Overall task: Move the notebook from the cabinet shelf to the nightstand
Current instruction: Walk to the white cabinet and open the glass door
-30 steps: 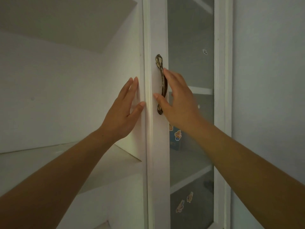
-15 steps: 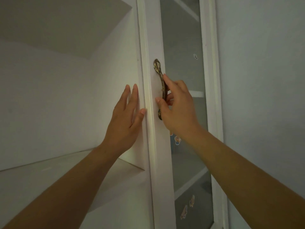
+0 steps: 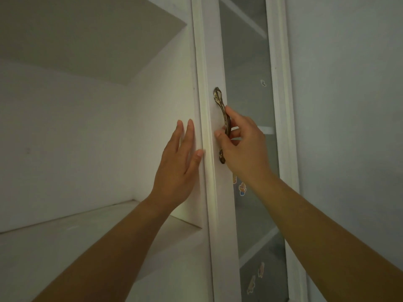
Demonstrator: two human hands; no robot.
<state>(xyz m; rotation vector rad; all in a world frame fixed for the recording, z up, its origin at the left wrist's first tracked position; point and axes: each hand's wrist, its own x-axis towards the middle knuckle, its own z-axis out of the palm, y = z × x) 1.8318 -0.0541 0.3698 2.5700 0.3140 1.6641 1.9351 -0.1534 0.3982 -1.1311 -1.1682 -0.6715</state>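
Notebook: you cannot see it anywhere in your view, neither on the open shelf (image 3: pixel 65 232) to your left nor behind the glass (image 3: pixel 246 88) of the cabinet door (image 3: pixel 214 192). Your right hand (image 3: pixel 244 149) is on the ornate bronze handle (image 3: pixel 222 118) of that white-framed door; its fingers (image 3: pixel 234 132) curl behind the middle of the handle and the thumb lies across the front, so the grip is closed around it. Your left hand (image 3: pixel 178 164) is flat and spread, palm against the white side panel (image 3: pixel 165 101) of the open compartment, with the thumb tip touching the door's moulded edge just beside the handle. It holds nothing. Through the frosted glass you can make out pale shelves and a few small cartoon stickers (image 3: pixel 242 188), one just below your right wrist and others lower down. A plain grey wall (image 3: pixel 349 105) fills the view to your right.
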